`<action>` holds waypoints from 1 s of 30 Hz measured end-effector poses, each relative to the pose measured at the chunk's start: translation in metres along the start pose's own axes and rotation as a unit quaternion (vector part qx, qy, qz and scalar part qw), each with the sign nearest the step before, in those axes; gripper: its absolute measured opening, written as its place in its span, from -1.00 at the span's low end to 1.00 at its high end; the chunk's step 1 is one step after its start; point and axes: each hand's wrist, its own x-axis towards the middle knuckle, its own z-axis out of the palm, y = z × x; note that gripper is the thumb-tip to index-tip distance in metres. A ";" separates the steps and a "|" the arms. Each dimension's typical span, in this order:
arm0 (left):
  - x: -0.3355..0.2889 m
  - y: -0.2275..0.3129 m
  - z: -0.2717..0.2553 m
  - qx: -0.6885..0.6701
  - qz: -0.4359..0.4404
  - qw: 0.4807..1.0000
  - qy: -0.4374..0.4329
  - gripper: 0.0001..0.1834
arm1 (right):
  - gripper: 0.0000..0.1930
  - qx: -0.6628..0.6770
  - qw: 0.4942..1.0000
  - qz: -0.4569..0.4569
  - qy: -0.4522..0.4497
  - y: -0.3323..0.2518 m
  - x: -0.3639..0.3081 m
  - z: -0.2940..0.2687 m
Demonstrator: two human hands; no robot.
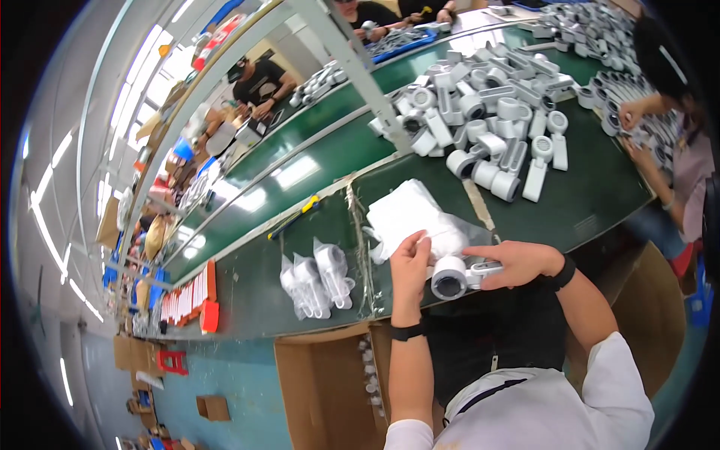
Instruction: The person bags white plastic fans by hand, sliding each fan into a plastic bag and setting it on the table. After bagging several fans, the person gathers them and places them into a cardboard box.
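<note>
Near the table's front edge, my right hand (517,264) is closed around the handle of a white handheld device (449,278), whose round head has a dark opening facing me. My left hand (410,264) has thumb and fingers pinched at the edge of a thin plastic bag (448,240), just left of the device's head. Behind both hands lies a stack of white plastic bags (405,214). To the left of it, several bagged devices (331,274) lie side by side on the green tabletop.
A large heap of white devices (487,105) covers the far right tabletop. A yellow-handled tool (304,210) lies beside the rail. An open cardboard box (322,390) stands below the table edge. At the right, a co-worker's hands (637,124) handle parts. Orange bins (191,296) sit far left.
</note>
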 end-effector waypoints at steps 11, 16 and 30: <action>-0.001 0.001 0.006 0.009 0.002 1.000 -0.022 -0.77 | 0.00 0.036 0.998 0.041 -0.007 -0.004 -0.008 -0.006; -0.001 0.002 0.004 -0.002 0.007 0.999 -0.048 -0.76 | 0.00 0.075 0.995 0.069 -0.005 0.002 0.001 -0.011; -0.024 0.007 0.025 0.337 0.336 0.879 0.016 -0.85 | -0.37 0.282 0.942 0.065 0.167 0.010 0.018 0.031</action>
